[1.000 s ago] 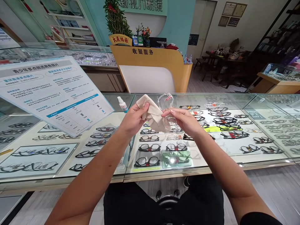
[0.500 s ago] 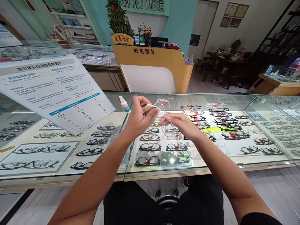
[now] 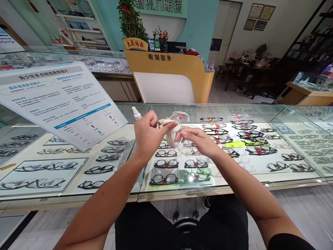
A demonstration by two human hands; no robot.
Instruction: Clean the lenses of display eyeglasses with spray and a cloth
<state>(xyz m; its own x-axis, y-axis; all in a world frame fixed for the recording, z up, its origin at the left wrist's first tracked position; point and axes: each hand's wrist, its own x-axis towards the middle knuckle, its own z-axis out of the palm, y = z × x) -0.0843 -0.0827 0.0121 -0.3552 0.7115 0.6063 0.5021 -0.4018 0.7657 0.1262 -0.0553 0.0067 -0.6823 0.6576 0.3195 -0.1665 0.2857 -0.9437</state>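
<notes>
Above the glass counter, my right hand (image 3: 195, 139) pinches a pair of clear-framed eyeglasses (image 3: 185, 148) near the middle, with one lens toward me and the other farther away. My left hand (image 3: 150, 133) is closed on a pale cleaning cloth (image 3: 170, 138), which hangs against the near side of the glasses. Thumb and fingers press the cloth close to the frame; whether it touches a lens I cannot tell. Just behind my left hand stands a small white spray bottle (image 3: 136, 113), its lower part hidden by the hand.
Under the glass countertop (image 3: 223, 187) lie rows of eyeglasses (image 3: 166, 163). A large printed sheet (image 3: 62, 100) stands tilted at the left. Beyond the counter is a wooden cashier desk (image 3: 208, 83) with a plant (image 3: 132, 21). A wheeled stool base (image 3: 185, 224) shows between my legs.
My left hand has shifted slightly left and down and turned, so more of the cloth now hangs beside the glasses. It now covers the bottle's lower part. The right hand has barely moved.
</notes>
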